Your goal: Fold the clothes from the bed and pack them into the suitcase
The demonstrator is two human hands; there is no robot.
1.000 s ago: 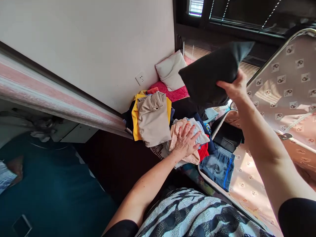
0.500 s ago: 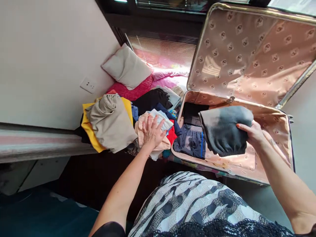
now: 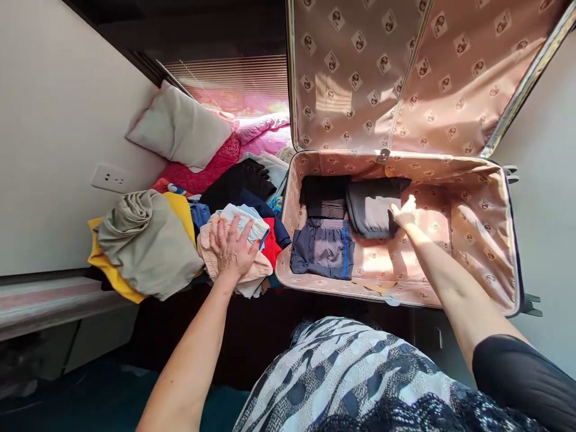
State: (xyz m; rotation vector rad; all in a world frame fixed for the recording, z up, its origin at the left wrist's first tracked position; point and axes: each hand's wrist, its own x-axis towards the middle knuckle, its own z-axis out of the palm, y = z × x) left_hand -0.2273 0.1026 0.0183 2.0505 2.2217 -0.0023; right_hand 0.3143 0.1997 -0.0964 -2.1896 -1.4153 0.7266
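My left hand (image 3: pixel 234 247) lies flat with spread fingers on a pile of folded clothes, over a peach garment (image 3: pixel 207 237) and a pale blue-white one (image 3: pixel 245 217). My right hand (image 3: pixel 405 213) reaches into the open suitcase (image 3: pixel 432 287), at the right edge of a folded dark grey garment (image 3: pixel 371 207). Its thumb is on the cloth, which it appears to grip; part of the other fingers is hard to see. Beside that garment lie a folded black garment (image 3: pixel 324 195) and navy shorts (image 3: pixel 321 249) with a blue stripe.
The suitcase lid (image 3: pixel 360 78) stands raised at the back. Left of the pile are a beige garment (image 3: pixel 153 252) and a yellow one (image 3: pixel 180 210). A grey pillow (image 3: pixel 184 129) leans by the wall near a socket (image 3: pixel 109 178). Black clothing (image 3: pixel 238 183) lies behind the pile.
The dark grey garment has gone from being held above the suitcase to lying inside it, beside the black one. My left hand has stayed on the pile. The view has shifted right.
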